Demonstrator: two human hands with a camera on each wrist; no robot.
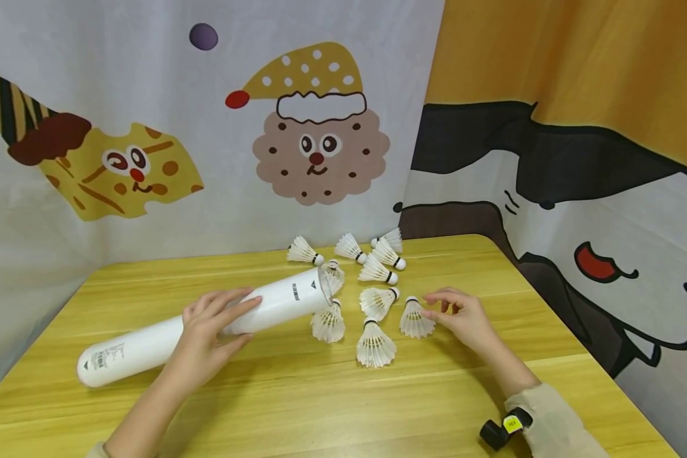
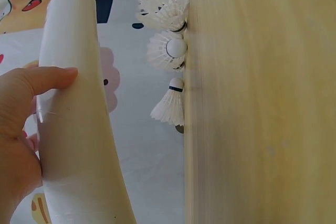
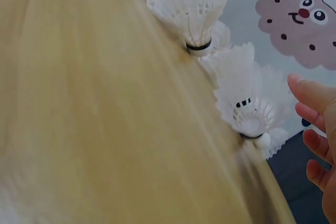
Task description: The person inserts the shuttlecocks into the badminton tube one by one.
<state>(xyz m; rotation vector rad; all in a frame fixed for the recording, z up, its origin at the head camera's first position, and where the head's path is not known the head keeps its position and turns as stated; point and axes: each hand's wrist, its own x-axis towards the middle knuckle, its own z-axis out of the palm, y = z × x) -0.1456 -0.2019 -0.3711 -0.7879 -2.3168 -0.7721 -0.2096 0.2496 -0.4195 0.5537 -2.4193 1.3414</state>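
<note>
My left hand (image 1: 206, 334) grips a long white shuttlecock tube (image 1: 286, 301) round its middle. The tube lies slantwise, its clear-rimmed end raised toward the right, over the shuttlecocks. In the left wrist view, the thumb lies across the tube (image 2: 73, 124). On the right, my right hand (image 1: 465, 319) hovers with parted, slightly bent fingers just beside a white feather shuttlecock (image 1: 416, 323). From the right wrist, that hand (image 3: 319, 114) shows nothing between thumb and fingers. Two more shuttlecocks, one (image 1: 376, 346) in front and one (image 1: 379, 301) behind, stand left of the nearest one.
Several other shuttlecocks lie toward the back of the wooden table (image 1: 298, 407), including one (image 1: 305, 250) at the back left and one (image 1: 328, 323) under the tube's end. A cartoon-print curtain (image 1: 217, 216) hangs behind the table. A black device (image 1: 505, 429) is worn on the right wrist.
</note>
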